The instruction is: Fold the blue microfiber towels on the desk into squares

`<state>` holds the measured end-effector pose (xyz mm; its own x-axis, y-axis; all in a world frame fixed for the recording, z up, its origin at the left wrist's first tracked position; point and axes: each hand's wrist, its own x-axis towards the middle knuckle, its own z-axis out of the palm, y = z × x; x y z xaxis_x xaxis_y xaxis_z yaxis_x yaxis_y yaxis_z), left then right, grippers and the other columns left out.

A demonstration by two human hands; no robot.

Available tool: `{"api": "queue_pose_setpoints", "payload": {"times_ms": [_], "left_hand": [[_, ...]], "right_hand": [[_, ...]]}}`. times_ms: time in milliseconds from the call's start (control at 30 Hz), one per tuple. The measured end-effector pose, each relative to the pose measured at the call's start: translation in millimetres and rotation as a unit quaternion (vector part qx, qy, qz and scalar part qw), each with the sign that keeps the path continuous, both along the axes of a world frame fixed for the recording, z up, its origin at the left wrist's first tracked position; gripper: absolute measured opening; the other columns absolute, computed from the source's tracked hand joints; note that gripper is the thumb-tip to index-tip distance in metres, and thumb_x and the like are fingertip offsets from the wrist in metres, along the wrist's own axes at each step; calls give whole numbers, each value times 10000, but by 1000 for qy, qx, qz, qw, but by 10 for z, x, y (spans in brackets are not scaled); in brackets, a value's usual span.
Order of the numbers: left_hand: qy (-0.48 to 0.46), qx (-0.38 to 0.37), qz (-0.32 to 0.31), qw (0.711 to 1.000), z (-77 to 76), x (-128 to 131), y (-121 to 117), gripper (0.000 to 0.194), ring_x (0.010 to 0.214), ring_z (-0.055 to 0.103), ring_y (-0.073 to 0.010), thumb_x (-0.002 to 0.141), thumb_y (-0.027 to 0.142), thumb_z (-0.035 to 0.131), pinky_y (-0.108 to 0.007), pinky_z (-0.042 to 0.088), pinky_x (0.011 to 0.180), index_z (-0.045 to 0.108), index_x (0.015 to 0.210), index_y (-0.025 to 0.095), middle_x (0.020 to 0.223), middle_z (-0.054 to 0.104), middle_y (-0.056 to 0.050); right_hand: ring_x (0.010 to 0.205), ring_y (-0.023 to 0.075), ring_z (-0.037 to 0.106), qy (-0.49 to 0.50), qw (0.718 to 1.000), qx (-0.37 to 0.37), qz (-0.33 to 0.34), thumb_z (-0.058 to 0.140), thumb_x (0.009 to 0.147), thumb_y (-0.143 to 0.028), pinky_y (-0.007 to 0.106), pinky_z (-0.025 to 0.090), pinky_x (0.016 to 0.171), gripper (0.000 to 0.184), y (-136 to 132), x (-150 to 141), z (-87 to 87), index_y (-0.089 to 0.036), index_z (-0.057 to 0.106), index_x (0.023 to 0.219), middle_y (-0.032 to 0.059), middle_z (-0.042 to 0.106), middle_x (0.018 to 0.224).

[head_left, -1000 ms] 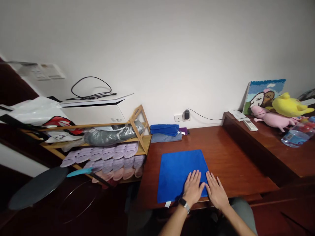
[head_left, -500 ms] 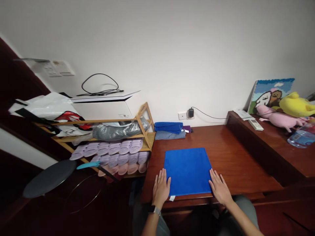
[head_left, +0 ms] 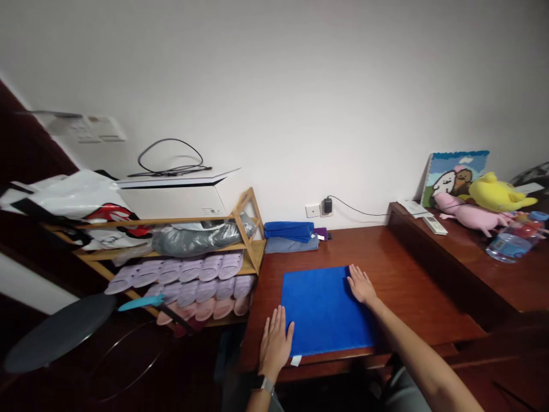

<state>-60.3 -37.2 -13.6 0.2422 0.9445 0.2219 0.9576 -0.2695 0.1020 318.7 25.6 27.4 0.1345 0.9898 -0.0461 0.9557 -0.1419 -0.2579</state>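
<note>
1. The square, bright-blue fabric cloth [head_left: 323, 312] lies spread flat near the front edge of the glossy reddish-brown wooden table [head_left: 412, 286], with a small white fabric tag [head_left: 295, 360] sticking out at its near left corner.
2. The left hand [head_left: 275, 342] is open and palm down, its fingers stretched out, resting beside the cloth's left edge near the tag; it grips nothing. A watch with a pale metallic band [head_left: 266, 384] circles that wrist.
3. The right hand [head_left: 361, 284] is also open, laid flat at the cloth's far right corner with fingers extended and grasping nothing; its forearm crosses the cloth's right side.
4. Against the wall, at the table's back left, a folded dark-blue cloth [head_left: 289, 230] rests on a folded grey-blue cloth [head_left: 291, 245], with a small purple fabric bundle [head_left: 320, 233] just beside them.
5. To the right, on a raised brown wooden surface [head_left: 476, 257], lie a pink plush toy [head_left: 472, 217], a yellow plush toy [head_left: 493, 193] and a white remote control [head_left: 435, 225], with a clear plastic bottle [head_left: 508, 247] nearby.
</note>
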Motion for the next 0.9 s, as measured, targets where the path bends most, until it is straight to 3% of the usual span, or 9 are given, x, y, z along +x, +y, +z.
{"api": "queue_pose_setpoints", "payload": {"times_ms": [100,233,367,467,567,667,733,800,900], "left_hand": [[8,-4,-6,1000,13,-24,-39,649,1547,353,-262,1082,502,268,-502,353,1260,253,1656,199,1674,360,-78],[14,-5,-6,1000,15,-84,-64,649,1540,368,-263,1084,512,280,-504,375,1249,228,1662,222,1672,368,-70],[6,8,-17,1000,179,117,84,681,1545,361,-278,1079,545,282,-519,345,1262,243,1659,190,1668,381,-102],[-19,13,-80,997,423,698,359,651,1574,294,-250,1095,493,235,-493,308,1280,219,1663,176,1699,324,-89],[-43,-18,-170,984,562,1554,676,630,1591,246,-220,1099,467,200,-462,250,1305,252,1656,178,1699,331,-76],[-65,-68,-220,971,463,2298,900,651,1590,248,-224,1091,485,184,-470,234,1308,239,1660,174,1690,349,-94],[-75,-93,-217,969,321,2534,983,675,1589,249,-239,1082,513,182,-484,232,1306,221,1664,173,1689,347,-107],[-78,-103,-206,970,202,2482,1044,684,1590,247,-243,1076,535,182,-493,221,1308,229,1664,189,1689,349,-100],[-65,-98,-163,979,151,1894,1152,704,1594,234,-244,1069,575,174,-499,199,1312,278,1653,195,1700,323,-88]], "right_hand": [[1600,243,184,-3,1000,-4,-13,149,1056,-423,464,148,1295,690,205,4,-136,-92,236,1655,98,230,1721],[1596,245,204,-8,1000,29,-10,150,1047,-424,485,144,1295,694,267,34,-433,-105,236,1657,97,259,1714],[1597,248,202,-5,999,46,-2,148,1048,-439,495,150,1295,693,282,66,-554,-126,240,1660,87,273,1711],[1599,245,192,-7,999,42,-6,144,1049,-438,488,136,1300,696,292,70,-536,-116,231,1660,77,253,1716],[1601,236,183,-6,999,35,-7,139,1051,-435,476,132,1300,695,277,82,-514,-113,217,1662,72,234,1721],[1607,233,155,-13,999,27,15,179,1041,-393,478,131,1299,672,257,113,-535,-143,248,1660,59,215,1727],[1610,234,141,-19,999,27,31,199,1034,-382,479,127,1299,666,254,134,-564,-161,266,1658,48,202,1731],[1608,235,155,-17,999,32,25,179,1039,-400,483,130,1297,671,260,144,-590,-163,254,1662,47,212,1727],[1603,234,179,-11,999,34,4,121,1050,-447,481,125,1298,694,268,139,-600,-147,222,1668,52,231,1721]]}}
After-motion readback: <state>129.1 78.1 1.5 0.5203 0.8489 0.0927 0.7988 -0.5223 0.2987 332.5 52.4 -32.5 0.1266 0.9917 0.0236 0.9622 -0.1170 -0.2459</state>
